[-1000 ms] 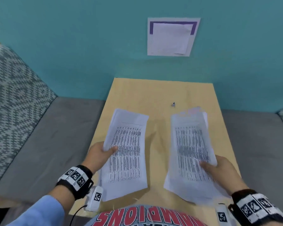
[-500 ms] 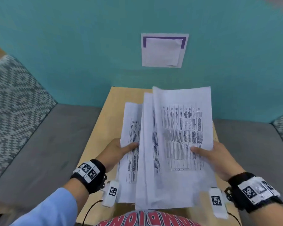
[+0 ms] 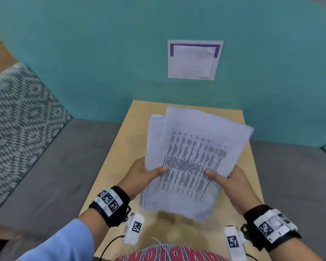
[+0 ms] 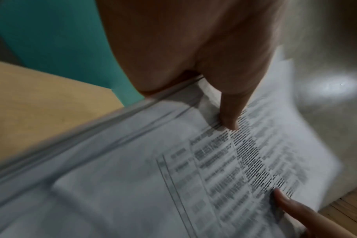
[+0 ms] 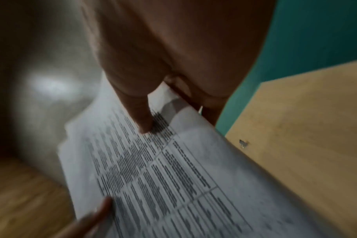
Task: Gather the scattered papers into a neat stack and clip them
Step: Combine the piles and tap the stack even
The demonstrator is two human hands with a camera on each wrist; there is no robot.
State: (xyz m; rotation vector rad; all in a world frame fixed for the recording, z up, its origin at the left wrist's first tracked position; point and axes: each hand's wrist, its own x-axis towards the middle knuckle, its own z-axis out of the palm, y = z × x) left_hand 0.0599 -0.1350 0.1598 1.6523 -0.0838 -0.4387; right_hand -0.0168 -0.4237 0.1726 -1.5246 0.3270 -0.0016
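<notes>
A loose bundle of white printed papers (image 3: 192,162) is lifted above the wooden table (image 3: 120,157), its sheets uneven and fanned at the top. My left hand (image 3: 145,174) pinches its left edge, thumb on the top sheet. My right hand (image 3: 228,178) pinches the right edge the same way. The left wrist view shows the papers (image 4: 173,169) under my left thumb (image 4: 230,116), the right thumb at the lower corner. In the right wrist view the papers (image 5: 163,177) run beside a small dark binder clip (image 5: 243,143) lying on the table.
The table is narrow, set against a teal wall (image 3: 83,53) bearing a white sheet with a purple border (image 3: 194,60). Grey cushions (image 3: 45,166) flank the table on both sides. A patterned pillow (image 3: 17,110) sits at the left.
Two separate piles lay flat under each hand; I lifted the right pile, brought it over the left one, and now both hands hold one merged bundle, tilted to the right.
</notes>
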